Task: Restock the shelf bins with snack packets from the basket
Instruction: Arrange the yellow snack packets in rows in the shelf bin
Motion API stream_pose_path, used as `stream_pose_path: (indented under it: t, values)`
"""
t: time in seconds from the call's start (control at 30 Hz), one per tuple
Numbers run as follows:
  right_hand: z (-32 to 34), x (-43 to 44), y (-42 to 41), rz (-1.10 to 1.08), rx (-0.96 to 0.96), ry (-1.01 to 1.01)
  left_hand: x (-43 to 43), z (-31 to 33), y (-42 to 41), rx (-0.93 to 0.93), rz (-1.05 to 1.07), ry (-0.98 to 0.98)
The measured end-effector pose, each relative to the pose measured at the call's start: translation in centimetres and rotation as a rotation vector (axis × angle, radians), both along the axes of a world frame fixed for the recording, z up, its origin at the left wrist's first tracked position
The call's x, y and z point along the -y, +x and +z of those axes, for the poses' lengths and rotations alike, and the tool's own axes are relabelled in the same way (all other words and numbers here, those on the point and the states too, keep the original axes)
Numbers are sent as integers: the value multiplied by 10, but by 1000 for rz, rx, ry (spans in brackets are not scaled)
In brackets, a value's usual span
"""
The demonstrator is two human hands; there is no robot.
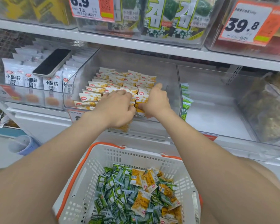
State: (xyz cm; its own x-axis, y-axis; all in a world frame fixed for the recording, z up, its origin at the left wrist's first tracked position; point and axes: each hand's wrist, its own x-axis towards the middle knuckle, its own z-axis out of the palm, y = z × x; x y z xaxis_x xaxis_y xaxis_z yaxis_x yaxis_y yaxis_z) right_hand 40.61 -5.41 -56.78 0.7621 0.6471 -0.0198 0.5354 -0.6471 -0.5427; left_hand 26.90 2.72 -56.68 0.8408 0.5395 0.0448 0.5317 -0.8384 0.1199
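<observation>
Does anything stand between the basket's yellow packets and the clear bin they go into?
Nothing visible does. The clear bin is open on top, above the basket holding the yellow packets. Only the left hand and right hand are in it, among stocked packets.

Hands (118, 109) (155, 102) grip yellow packets (94, 96) in bin (168, 73)

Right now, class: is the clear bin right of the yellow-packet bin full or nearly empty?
Nearly empty. The clear bin holds only a few green packets against its left wall; its floor shows bare.
</observation>
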Motion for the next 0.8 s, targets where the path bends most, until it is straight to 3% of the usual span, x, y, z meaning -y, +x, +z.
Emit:
stream_pose_path:
  t: [0.17,0.27,0.5,0.6,0.67,0.8]
  values:
    - [22,11,0,143,-147,-170,16,-1,-1,107,-18,179]
    - [30,25,0,208,-86,-209,22,-2,-2,162,-25,188]
    - [51,69,-23,320,215,94,32,3,-13,399,-69,102]
    - [56,95,-32,408,267,13,46,16,-24,447,-100,51]
    - [52,112,-39,504,250,-150,58,24,-32,378,-123,7]
    - [25,137,-44,673,257,-514,81,2,-37,-32,-210,-44]
